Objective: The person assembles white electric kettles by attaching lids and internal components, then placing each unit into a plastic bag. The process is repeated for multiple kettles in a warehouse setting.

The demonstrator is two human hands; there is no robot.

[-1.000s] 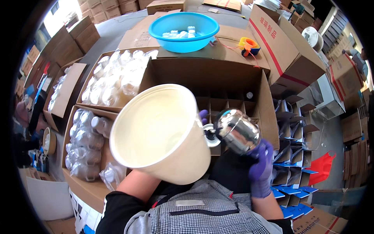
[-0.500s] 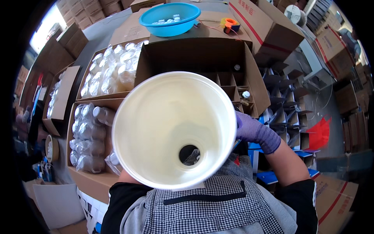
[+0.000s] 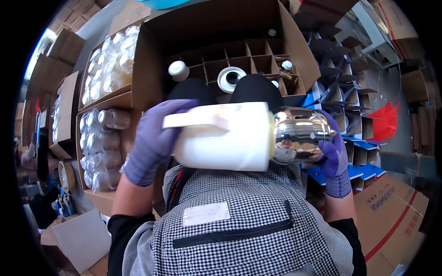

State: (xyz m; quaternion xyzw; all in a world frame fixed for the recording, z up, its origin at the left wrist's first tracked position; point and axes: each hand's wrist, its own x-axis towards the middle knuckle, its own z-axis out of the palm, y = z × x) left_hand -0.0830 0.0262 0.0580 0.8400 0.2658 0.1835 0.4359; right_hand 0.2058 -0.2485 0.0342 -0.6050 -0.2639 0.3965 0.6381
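Observation:
A white thermos jug body (image 3: 230, 149) lies sideways across my lap, its open end toward the right. My left hand (image 3: 154, 133) is wrapped round its base end by the handle (image 3: 195, 121). In my right hand (image 3: 335, 158) is a shiny silver thermos liner (image 3: 301, 133), gripped by its rounded end. The liner's other end meets the jug's open rim; how far it reaches inside cannot be seen. Both hands wear purple gloves. Beyond my knees are a white ring-shaped part (image 3: 225, 83) with a dark hole and a white cylindrical piece (image 3: 178, 70).
A large open carton (image 3: 202, 27) with cardboard dividers (image 3: 216, 69) stands ahead. To the left, cartons hold wrapped clear bottles (image 3: 103, 152). On the right are more dividers (image 3: 340, 101), a red bag (image 3: 383, 120) and a printed carton (image 3: 391, 216).
The white jug body has turned from its wide mouth facing up to lying sideways, and is lower. My left hand and the silver liner have come into view. The view has tilted down.

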